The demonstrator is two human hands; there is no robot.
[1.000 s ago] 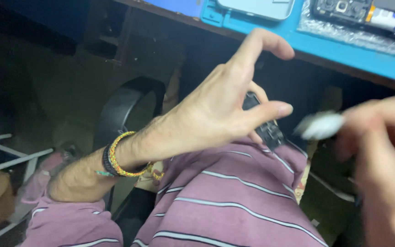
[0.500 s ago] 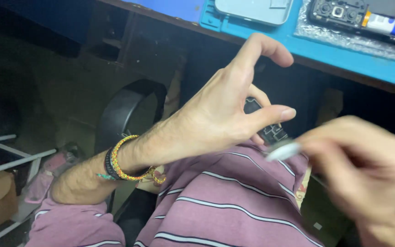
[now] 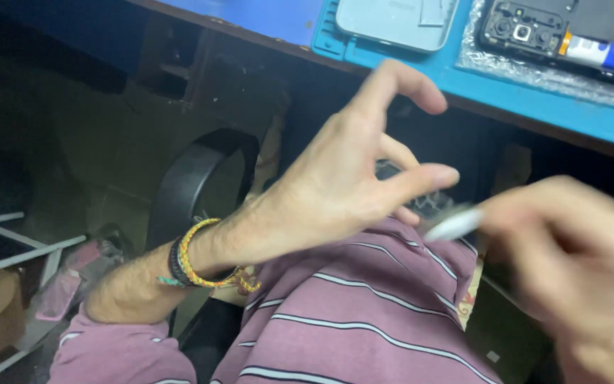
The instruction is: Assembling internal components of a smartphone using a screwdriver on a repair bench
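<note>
At centre frame, a small dark flat component (image 3: 421,203) is pinched by the left hand (image 3: 335,192), forefinger raised and curled. At right, a thin white blurred piece (image 3: 453,225) is gripped by the right hand (image 3: 570,249), fingers pressed together. An opened black phone (image 3: 534,32) is seen on the blue workbench (image 3: 534,99), upper right.

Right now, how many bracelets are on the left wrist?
2: a dark band nearer the elbow and a yellow braided bracelet beside it, nearer the hand. A teal strand below may be a third.
</note>
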